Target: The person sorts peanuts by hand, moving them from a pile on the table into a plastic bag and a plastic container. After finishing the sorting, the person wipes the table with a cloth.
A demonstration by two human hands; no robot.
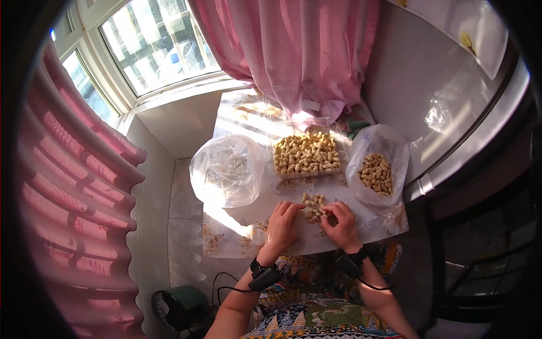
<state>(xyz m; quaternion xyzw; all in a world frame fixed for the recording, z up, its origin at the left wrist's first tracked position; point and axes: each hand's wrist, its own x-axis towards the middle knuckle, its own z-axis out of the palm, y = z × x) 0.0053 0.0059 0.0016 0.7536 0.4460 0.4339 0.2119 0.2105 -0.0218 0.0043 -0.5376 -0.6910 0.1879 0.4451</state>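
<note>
A small pile of unshelled peanuts (313, 207) lies on the table between my two hands. My left hand (284, 225) is at the pile's left side, its fingers curled together and the tips close to the nuts; whatever they may hold is hidden. On the other side, my right hand (341, 226) is pinched, with what looks like a peanut at its thumb and fingertips. Beyond them stands a clear plastic box (309, 174) heaped with peanuts. An open plastic bag (397, 151) at the right holds more peanuts (375, 174).
At the left of the table (262, 240) sits a whitish plastic bag (227, 172) with contents I cannot make out. A dark green cloth (356, 125) lies behind the right bag. Pink curtains (293, 51) hang at the back and left; a grey wall (429, 85) borders the right.
</note>
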